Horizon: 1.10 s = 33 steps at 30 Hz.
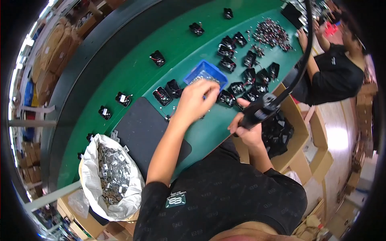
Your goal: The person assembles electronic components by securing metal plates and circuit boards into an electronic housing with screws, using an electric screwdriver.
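Observation:
My left hand (198,98) is at the near side of a small blue bin (223,80) that holds many small metal pieces, likely screws. Its fingers are curled together, and whatever they may pinch is hidden. In my right hand (250,134) is a black electric screwdriver (257,111), with a thick dark cable running up from it; its tip cannot be seen. Black plastic housings (227,98) with wires sit just beyond the tool. Two more housings (162,96) lie left of the bin.
A white sack (90,168) of metal brackets stands at left beside a dark mat (144,128). A carton (299,142) of black parts is at my right. Small parts are heaped (271,34) at the far right, near another person (335,72). Housings dot the green conveyor (136,76).

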Available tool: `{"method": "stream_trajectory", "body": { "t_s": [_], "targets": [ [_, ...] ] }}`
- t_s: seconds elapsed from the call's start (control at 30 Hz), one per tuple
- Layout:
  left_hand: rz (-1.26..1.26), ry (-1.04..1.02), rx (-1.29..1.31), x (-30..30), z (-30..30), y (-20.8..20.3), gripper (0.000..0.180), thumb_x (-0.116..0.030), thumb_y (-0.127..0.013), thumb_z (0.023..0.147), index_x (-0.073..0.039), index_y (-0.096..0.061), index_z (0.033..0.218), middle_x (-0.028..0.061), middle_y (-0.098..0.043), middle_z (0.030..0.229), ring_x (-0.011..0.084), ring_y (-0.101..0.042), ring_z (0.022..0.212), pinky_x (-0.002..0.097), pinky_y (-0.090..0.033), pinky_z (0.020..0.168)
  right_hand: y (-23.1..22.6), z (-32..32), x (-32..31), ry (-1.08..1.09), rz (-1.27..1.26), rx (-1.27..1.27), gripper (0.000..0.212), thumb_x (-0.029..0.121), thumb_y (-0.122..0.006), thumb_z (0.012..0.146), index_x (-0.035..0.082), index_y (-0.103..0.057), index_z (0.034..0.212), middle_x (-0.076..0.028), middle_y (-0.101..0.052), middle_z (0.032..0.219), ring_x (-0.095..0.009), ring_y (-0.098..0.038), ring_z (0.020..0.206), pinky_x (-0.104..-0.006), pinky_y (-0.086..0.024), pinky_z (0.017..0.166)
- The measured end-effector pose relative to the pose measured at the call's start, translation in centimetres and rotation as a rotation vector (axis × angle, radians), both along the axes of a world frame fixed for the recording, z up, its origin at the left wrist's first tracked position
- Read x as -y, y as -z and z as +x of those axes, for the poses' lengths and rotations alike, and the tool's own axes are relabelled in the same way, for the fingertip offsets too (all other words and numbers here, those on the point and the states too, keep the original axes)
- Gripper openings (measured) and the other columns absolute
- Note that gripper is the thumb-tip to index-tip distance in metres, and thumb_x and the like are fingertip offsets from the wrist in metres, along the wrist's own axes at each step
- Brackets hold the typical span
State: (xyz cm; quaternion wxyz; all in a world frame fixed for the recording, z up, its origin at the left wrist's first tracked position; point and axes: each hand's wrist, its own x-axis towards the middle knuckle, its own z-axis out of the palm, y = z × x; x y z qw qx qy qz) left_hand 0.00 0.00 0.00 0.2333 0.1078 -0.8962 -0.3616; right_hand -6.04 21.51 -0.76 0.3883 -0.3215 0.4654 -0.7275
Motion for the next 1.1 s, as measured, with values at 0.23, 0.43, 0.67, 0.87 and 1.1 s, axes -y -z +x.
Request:
{"method": "stream_trajectory", "body": {
  "t_s": [0.23,0.43,0.67,0.87,1.1],
  "targets": [
    [-0.370,-0.089,0.516,2.9,-4.5,3.7,0.014,-0.011,-0.058,0.077,-0.002,-0.067,0.081,0.0197,-0.066,0.087,0.0344,-0.067,0.082,0.0451,-0.054,0.069,-4.1,-3.8,5.9,0.000,-0.164,-0.057,0.083,0.036,-0.075,0.079,-0.003,-0.031,0.138,-0.013,-0.062,0.082,-0.027,-0.065,0.078,-0.0387,-0.051,0.075],
    [-0.308,-0.064,0.476,2.9,-4.0,4.2,0.014,-0.012,-0.055,0.079,-0.003,-0.066,0.077,0.0188,-0.066,0.081,0.0346,-0.067,0.080,0.0453,-0.054,0.070,-6.8,-6.0,9.3,-0.090,-0.165,-0.147,0.070,0.018,-0.075,0.077,-0.008,-0.038,0.130,-0.013,-0.064,0.075,-0.032,-0.067,0.087,-0.0392,-0.050,0.082],
    [-0.103,-0.117,0.130,2.6,-3.2,3.5,0.009,-0.016,-0.060,0.080,-0.007,-0.060,0.079,0.0160,-0.062,0.076,0.0359,-0.062,0.076,0.0474,-0.050,0.066,-6.5,-6.8,11.8,-0.028,-0.298,-0.290,0.058,0.016,-0.071,0.076,-0.012,-0.046,0.121,-0.011,-0.063,0.074,-0.026,-0.064,0.080,-0.0354,-0.049,0.078],
    [-0.019,-0.146,0.097,2.9,-2.2,3.9,0.007,-0.013,-0.059,0.081,-0.005,-0.059,0.082,0.0161,-0.064,0.078,0.0364,-0.062,0.075,0.0466,-0.049,0.065,-6.7,-6.2,12.1,0.152,-0.328,-0.251,0.062,0.011,-0.071,0.078,-0.006,-0.042,0.129,-0.009,-0.061,0.078,-0.022,-0.062,0.073,-0.0353,-0.051,0.074],
    [0.530,-0.190,-0.064,0.1,6.5,0.0,0.015,0.004,-0.067,0.080,-0.001,-0.069,0.094,0.0046,-0.066,0.079,0.0089,-0.059,0.070,0.0212,-0.045,0.061,-7.5,-4.3,11.9,-0.257,-0.479,-0.004,0.080,0.028,-0.068,0.087,0.018,-0.019,0.149,-0.001,-0.048,0.089,-0.015,-0.050,0.082,-0.0456,-0.039,0.100]
  ]
}}
